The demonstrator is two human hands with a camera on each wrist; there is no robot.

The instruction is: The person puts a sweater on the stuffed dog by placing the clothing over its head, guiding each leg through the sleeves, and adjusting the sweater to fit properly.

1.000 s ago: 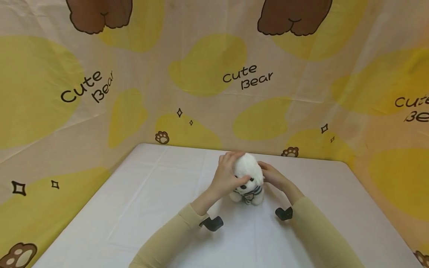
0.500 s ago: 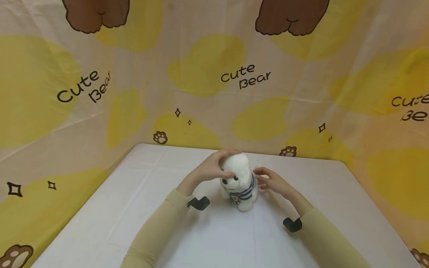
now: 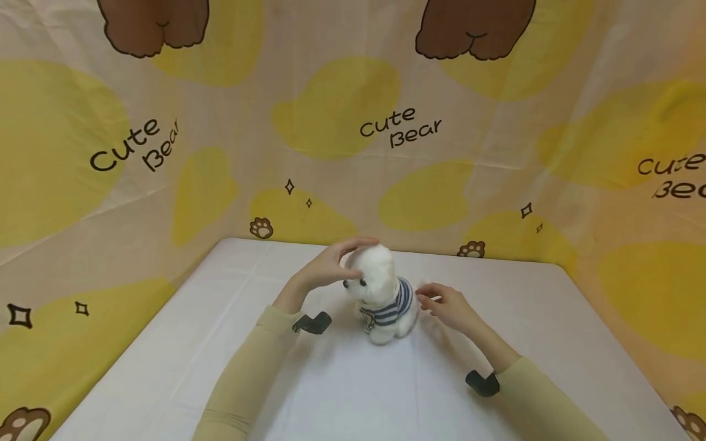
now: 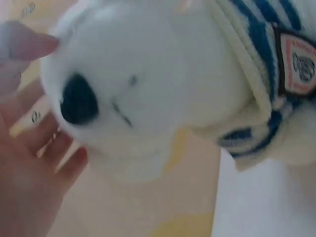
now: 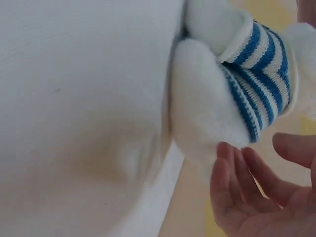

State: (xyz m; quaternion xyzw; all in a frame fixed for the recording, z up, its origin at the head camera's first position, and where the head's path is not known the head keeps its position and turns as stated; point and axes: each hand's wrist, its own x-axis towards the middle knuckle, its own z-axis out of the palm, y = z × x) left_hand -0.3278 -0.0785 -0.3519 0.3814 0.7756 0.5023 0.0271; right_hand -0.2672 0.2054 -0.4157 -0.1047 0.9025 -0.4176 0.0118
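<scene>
A white plush dog (image 3: pixel 380 275) in a blue-and-white striped knit top sits upright on the white table, its head pointing left. My left hand (image 3: pixel 322 269) cups its head, thumb by the eye and fingers over the top. Close up in the left wrist view, the dark nose (image 4: pixel 79 98) lies between that thumb and the fingers. Behind the dog's rear is my right hand (image 3: pixel 449 306), its fingers loosely bent and the thumb apart. The fingertips (image 5: pixel 224 148) of this hand meet or nearly meet the white fur in the right wrist view.
The white table (image 3: pixel 353 392) meets a cloth backdrop (image 3: pixel 320 110) printed with yellow patches and bear drawings at the back and both sides. A black curved piece sits at each wrist, one at the left (image 3: pixel 314 323) and one at the right (image 3: pixel 483 383).
The dog has turned from facing me to facing left and shifted left a little. My left hand moved left along with its head; the right hand came round to its rear.
</scene>
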